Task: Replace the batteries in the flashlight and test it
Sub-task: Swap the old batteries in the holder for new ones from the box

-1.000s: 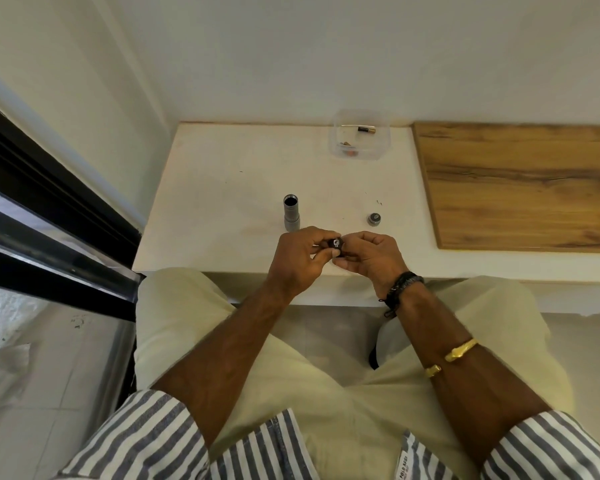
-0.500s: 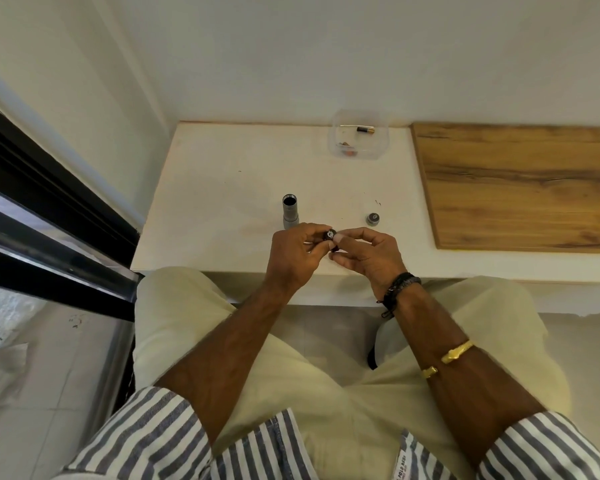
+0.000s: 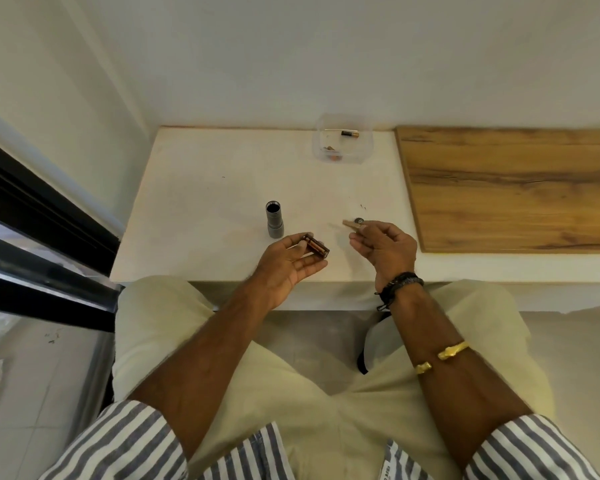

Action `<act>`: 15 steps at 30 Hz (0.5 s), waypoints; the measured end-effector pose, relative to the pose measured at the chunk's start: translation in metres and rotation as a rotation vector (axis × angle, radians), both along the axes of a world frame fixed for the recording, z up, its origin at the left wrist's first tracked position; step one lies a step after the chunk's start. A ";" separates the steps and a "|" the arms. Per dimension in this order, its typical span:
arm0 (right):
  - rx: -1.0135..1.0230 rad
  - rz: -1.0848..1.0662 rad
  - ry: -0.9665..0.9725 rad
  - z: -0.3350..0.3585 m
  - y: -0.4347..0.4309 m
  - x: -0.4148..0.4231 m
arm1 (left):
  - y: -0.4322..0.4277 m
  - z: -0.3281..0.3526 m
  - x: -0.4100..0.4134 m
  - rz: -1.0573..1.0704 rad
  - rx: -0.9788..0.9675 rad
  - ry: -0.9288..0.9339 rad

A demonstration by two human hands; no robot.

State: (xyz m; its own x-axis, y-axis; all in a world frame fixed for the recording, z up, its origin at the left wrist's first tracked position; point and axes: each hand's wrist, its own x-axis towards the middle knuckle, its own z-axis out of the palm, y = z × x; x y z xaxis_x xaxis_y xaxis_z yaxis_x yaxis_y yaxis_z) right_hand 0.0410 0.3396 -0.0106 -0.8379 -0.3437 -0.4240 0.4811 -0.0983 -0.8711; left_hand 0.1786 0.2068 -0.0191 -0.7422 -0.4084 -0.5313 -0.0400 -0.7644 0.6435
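The grey flashlight body (image 3: 274, 220) stands upright on the white table (image 3: 201, 202), its open end up. My left hand (image 3: 288, 263) holds the dark battery holder (image 3: 315, 246) between thumb and fingers, just right of the flashlight. My right hand (image 3: 385, 245) pinches a single battery (image 3: 352, 224), blurred, over the table. The flashlight's small dark end cap (image 3: 360, 220) lies on the table just behind that battery.
A clear plastic container (image 3: 343, 142) at the table's back holds a battery (image 3: 350, 134) and small bits. A wooden board (image 3: 513, 188) covers the table's right part. A dark window frame (image 3: 42, 237) runs along the left. My knees sit under the table's front edge.
My hands were together on the battery holder. They have moved apart: the left keeps the holder, the right has drawn a battery out to the right.
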 end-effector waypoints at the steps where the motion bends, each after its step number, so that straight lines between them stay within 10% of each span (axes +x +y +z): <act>1: 0.008 -0.044 -0.007 -0.001 0.001 -0.005 | 0.000 -0.001 0.000 0.013 0.040 0.005; 15: 0.621 -0.018 0.455 -0.037 -0.009 -0.040 | -0.004 -0.005 0.001 -0.013 -0.006 0.048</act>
